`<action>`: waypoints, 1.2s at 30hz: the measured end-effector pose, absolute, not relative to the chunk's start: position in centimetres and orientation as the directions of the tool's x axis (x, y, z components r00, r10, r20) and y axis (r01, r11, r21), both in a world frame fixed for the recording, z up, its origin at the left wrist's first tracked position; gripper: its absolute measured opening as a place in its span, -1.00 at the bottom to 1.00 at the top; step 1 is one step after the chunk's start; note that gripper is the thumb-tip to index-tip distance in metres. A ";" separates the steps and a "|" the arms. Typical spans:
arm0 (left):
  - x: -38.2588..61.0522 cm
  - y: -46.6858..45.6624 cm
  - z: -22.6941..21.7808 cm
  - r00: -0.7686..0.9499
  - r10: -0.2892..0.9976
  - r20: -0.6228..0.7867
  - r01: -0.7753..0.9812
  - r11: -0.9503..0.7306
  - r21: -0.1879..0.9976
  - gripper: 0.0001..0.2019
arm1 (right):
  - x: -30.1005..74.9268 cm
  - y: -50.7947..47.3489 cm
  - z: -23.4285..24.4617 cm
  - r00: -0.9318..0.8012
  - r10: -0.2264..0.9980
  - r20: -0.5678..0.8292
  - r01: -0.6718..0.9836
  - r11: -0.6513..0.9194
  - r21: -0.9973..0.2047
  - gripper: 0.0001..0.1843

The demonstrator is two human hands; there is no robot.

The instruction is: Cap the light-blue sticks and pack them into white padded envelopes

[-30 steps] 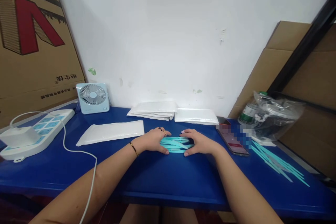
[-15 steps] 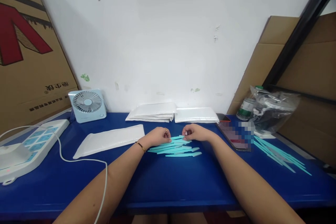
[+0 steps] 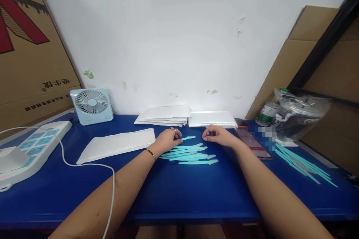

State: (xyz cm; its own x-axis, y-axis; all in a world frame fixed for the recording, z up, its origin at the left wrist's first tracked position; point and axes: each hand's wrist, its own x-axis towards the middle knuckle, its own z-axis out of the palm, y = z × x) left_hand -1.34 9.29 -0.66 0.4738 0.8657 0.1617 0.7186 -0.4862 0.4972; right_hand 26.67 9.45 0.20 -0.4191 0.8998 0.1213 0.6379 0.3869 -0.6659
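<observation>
Several slim teal plastic sticks point(image 3: 188, 154) lie fanned out on the blue table point(image 3: 179, 190) in front of me. My left hand point(image 3: 166, 140), with a ring and a thin bracelet, rests at the left end of the pile and pinches one teal stick point(image 3: 188, 138) that points right. My right hand point(image 3: 218, 135) hovers just right of that stick's tip with its fingers curled together; nothing shows in them. A white padded envelope point(image 3: 117, 143) lies flat to the left of my left hand.
Two stacks of white envelopes point(image 3: 166, 115) point(image 3: 213, 119) sit by the wall. A phone point(image 3: 252, 142), a second lot of teal sticks point(image 3: 304, 162), a plastic bag point(image 3: 301, 115) and a bottle point(image 3: 267, 113) are at right. Left: a small fan point(image 3: 91, 105), a power strip point(image 3: 36, 145) with cable, a cardboard box point(image 3: 30, 52).
The hands first pressed the sticks together, then let them spread on the table. Both hands lifted one stick; now my right hand has let go and drawn right, my left keeps it.
</observation>
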 end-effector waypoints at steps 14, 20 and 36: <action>-0.6 8.2 0.1 0.575 0.798 0.180 0.710 -0.596 0.375 -0.71 | 25.0 8.5 0.6 -0.506 0.851 0.137 0.656 0.484 -0.579 -0.88; -1.1 8.7 0.1 0.528 0.835 0.156 0.736 -0.541 0.407 -0.70 | 26.3 9.0 0.4 -0.425 0.892 0.156 0.680 0.428 -0.594 -0.80; -0.7 8.2 0.2 0.551 0.813 0.187 0.681 -0.568 0.461 -0.68 | 24.4 8.2 0.3 -0.459 0.888 0.001 0.232 0.121 -0.965 -0.61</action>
State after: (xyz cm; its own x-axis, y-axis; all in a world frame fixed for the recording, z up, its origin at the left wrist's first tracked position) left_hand -0.73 8.22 0.21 0.5513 0.8131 0.1868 0.6815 -0.5680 0.4615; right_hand 24.35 8.19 0.26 -0.4593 0.8883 0.0014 0.2320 0.1215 -0.9651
